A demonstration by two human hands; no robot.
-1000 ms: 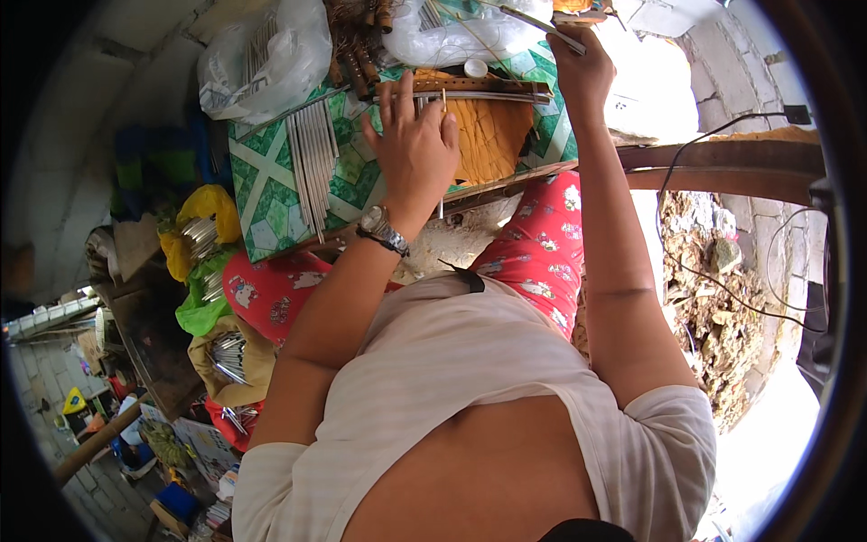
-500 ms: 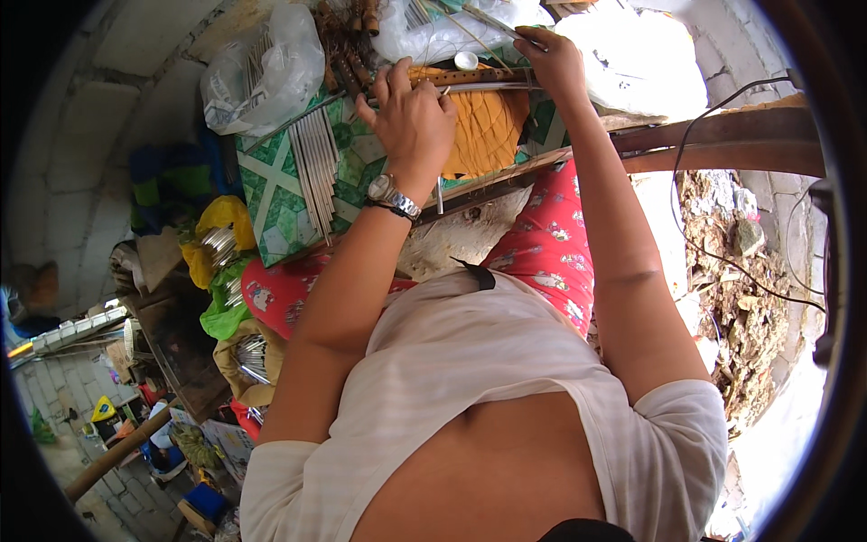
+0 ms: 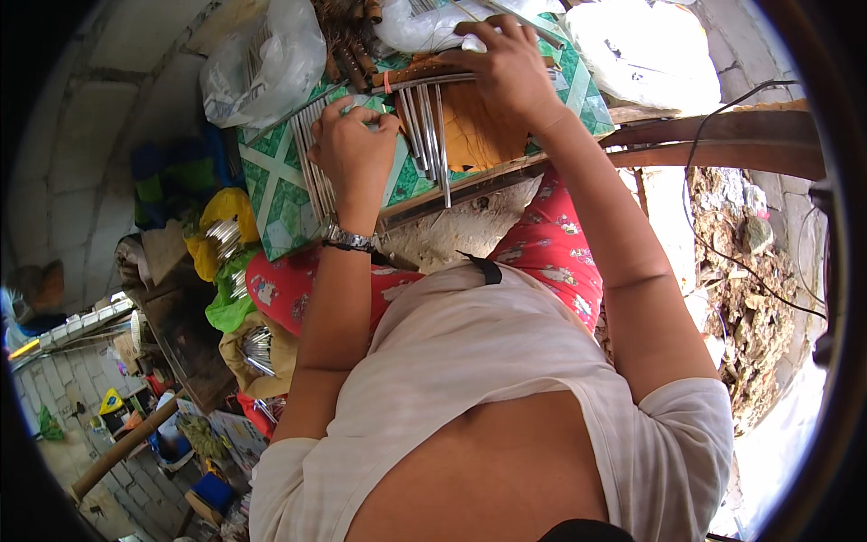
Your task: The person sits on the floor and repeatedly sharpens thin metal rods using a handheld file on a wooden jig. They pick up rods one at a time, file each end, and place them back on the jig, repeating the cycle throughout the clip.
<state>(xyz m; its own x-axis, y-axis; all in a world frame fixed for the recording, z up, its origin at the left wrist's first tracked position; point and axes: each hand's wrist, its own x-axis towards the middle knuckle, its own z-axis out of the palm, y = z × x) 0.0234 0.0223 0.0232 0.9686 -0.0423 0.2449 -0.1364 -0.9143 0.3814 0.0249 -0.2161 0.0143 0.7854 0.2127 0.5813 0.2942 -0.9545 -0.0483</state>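
Note:
My left hand [image 3: 355, 161] is over the green tile-patterned tabletop [image 3: 266, 185], beside a row of thin metal tubes [image 3: 312, 163]. Its fingers are bent but apart, and no held object shows. My right hand [image 3: 510, 77] reaches over a brown curved strip with holes [image 3: 417, 70], fingers spread and thumb close to the strip. Several silver tubes [image 3: 426, 131] of differing lengths lie side by side below the strip, one jutting past the table edge. A pinkish band [image 3: 386, 82] is around a thin rod next to the strip. Under my right hand lies orange cloth [image 3: 490, 126].
A clear plastic bag [image 3: 271, 72] of thin rods stands at the far left, with brown pieces [image 3: 348, 54] beside it. A white bag [image 3: 641, 54] sits far right. Yellow [image 3: 221, 230] and green [image 3: 230, 294] bags holding metal tubes are left of my knee. A black cable [image 3: 691, 163] hangs right.
My left hand has moved left and nearer, off the strip to the tube row. My right hand has moved left over the strip. The silver tubes below the strip now show.

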